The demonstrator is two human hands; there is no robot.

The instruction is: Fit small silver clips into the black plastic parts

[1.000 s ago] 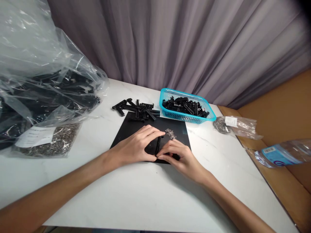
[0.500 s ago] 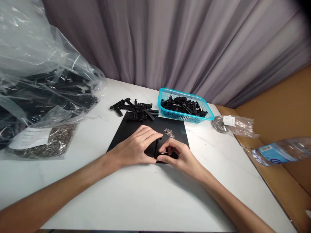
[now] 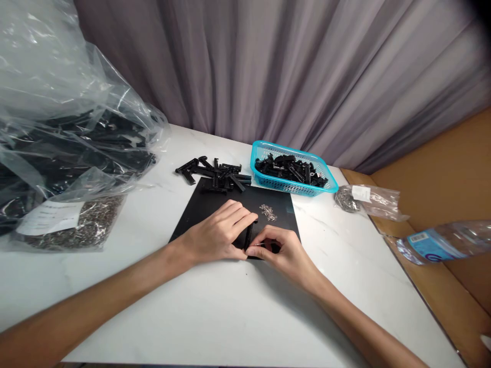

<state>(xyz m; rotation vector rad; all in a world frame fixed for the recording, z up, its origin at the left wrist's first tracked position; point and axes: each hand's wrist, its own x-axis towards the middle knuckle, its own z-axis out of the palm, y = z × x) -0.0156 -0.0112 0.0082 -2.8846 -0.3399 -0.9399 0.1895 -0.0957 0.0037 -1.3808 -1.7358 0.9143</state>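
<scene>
My left hand (image 3: 218, 232) is closed on a slim black plastic part (image 3: 248, 236), its fingers at the far end and its thumb at the near end. The part stands over a black mat (image 3: 192, 212). My right hand (image 3: 282, 248) pinches at the part's near end, thumb and index finger together. A thin, shiny metal pin (image 3: 260, 244) shows between its fingers; its tip is hidden. Just beyond the hands, a small heap of tiny metal pieces (image 3: 268, 212) lies on the mat.
Behind the mat's left corner lies a pile of black plastic parts (image 3: 218, 174). A blue basket (image 3: 293, 190) holds more. Large clear bags (image 3: 76, 143) and a bag of metal pieces (image 3: 95, 220) stand left. Right are a small bag (image 3: 349, 198) and a plastic bottle (image 3: 437, 245).
My right fingers have drawn closer together at the part's near end, and less of the metal pin shows. My left hand keeps its hold. The view has shifted slightly.
</scene>
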